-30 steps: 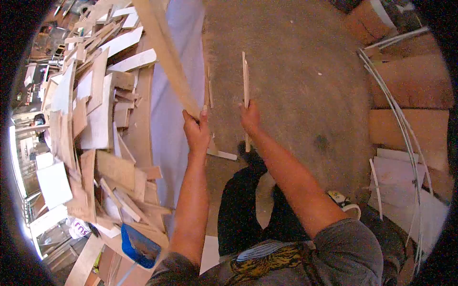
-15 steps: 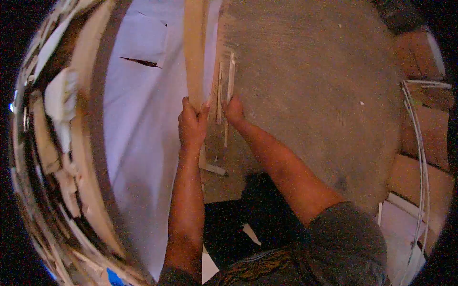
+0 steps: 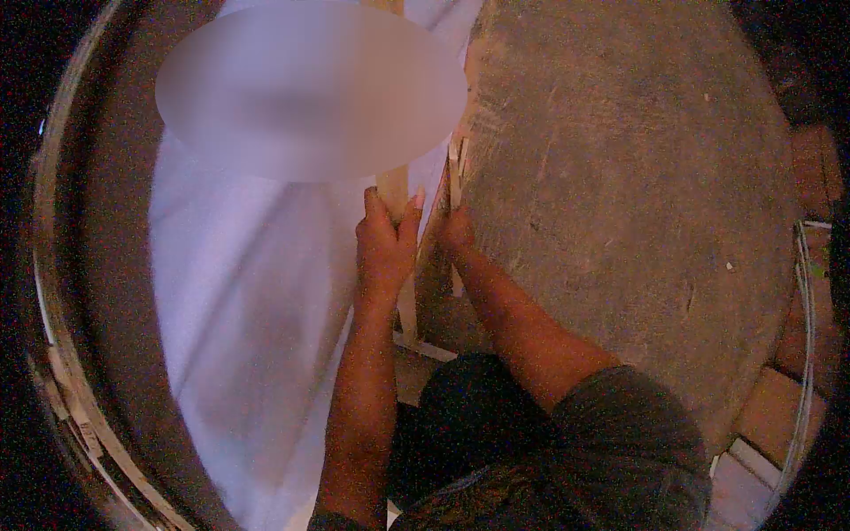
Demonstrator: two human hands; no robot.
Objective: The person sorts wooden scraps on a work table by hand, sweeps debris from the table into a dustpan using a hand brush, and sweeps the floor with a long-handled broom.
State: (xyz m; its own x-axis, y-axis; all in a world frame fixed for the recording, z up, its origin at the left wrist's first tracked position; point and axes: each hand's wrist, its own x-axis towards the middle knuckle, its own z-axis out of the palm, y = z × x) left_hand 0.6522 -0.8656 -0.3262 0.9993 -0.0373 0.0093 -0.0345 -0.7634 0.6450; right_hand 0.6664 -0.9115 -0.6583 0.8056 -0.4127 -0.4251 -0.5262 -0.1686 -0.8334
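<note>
My left hand [image 3: 382, 243] is closed on a long, light wooden strip [image 3: 391, 181] that runs away from me along a white sheet [image 3: 257, 265]. Its thumb and fingers lie at either side of the strip. Just to the right, my right hand [image 3: 457, 229] is curled beside the sheet's edge. Its fingertips are hidden, so what it grips does not show. Thin wooden pieces [image 3: 457, 168] stand right by it. A blurred oval covers the upper part of the sheet and strip.
Rough brown floor [image 3: 620, 177] spreads out to the right. Cardboard boxes [image 3: 784, 403] and thin white strips [image 3: 807, 310] lie at the far right. Along the left edge run stacked wood pieces [image 3: 84, 425]. A pale bar [image 3: 429, 350] lies near my knees.
The view has shifted, so both hands appear lower and further right. Both stay close together by the strip. More of the white sheet shows, and the scrap pile at left has largely left view.
</note>
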